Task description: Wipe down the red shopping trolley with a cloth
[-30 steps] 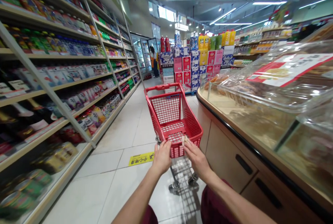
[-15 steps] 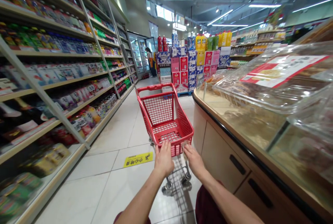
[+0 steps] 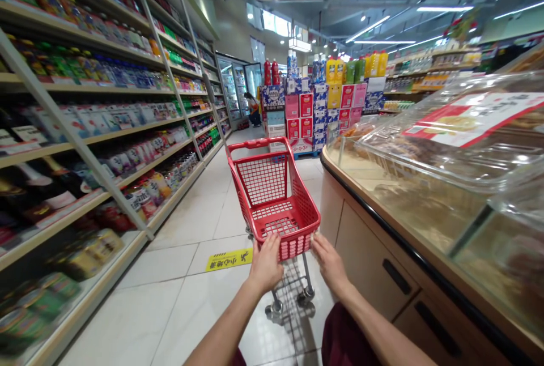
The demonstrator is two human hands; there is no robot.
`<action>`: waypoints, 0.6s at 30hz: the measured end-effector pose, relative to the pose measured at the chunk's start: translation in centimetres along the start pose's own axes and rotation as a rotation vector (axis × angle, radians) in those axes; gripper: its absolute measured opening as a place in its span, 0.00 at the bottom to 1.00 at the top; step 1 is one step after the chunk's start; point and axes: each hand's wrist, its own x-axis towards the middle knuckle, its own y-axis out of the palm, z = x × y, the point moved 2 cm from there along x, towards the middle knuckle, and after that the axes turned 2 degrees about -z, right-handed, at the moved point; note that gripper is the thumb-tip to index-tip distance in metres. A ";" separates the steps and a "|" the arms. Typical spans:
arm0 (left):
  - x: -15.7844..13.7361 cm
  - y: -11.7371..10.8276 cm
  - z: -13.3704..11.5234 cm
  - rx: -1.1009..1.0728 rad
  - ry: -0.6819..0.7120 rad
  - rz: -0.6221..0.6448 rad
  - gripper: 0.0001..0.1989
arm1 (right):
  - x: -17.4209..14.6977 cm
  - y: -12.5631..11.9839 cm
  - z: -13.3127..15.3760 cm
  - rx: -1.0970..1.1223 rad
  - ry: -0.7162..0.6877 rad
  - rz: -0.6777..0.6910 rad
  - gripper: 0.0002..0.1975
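A red plastic shopping cart [image 3: 278, 213] stands in front of me, its basket bare inside and its handle bar at the far end. My left hand [image 3: 267, 261] is on the near rim, with the fingers bent over the edge and closed on it. At the near right corner is my right hand [image 3: 329, 258]. Its fingers are stretched out, with the tips at the outside of the basket; whether they touch it is hard to tell. The metal legs and wheels [image 3: 306, 297] show below the basket.
Shelves of drinks and cans [image 3: 97, 139] line the left side. A wooden counter [image 3: 369, 241] with clear plastic food boxes [image 3: 459, 122] is close on the right. Stacked cartons [image 3: 306, 122] stand ahead; a person [image 3: 254, 110] is farther back. A yellow floor sticker [image 3: 229, 259] lies at left.
My right hand has shifted slightly right and outward from the cart's corner, its fingers straighter. My left hand stays on the rim. The whole view has swung slightly left.
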 end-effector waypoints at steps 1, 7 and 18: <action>0.0 0.0 0.0 -0.001 0.002 0.002 0.36 | 0.3 -0.2 -0.2 -0.002 0.011 -0.047 0.22; 0.0 0.2 0.2 -0.024 -0.001 -0.004 0.37 | 0.1 0.1 -0.8 -0.024 0.037 -0.041 0.21; -0.3 0.7 2.5 0.065 -0.059 -0.047 0.36 | -0.7 0.3 0.5 -0.017 0.039 0.052 0.21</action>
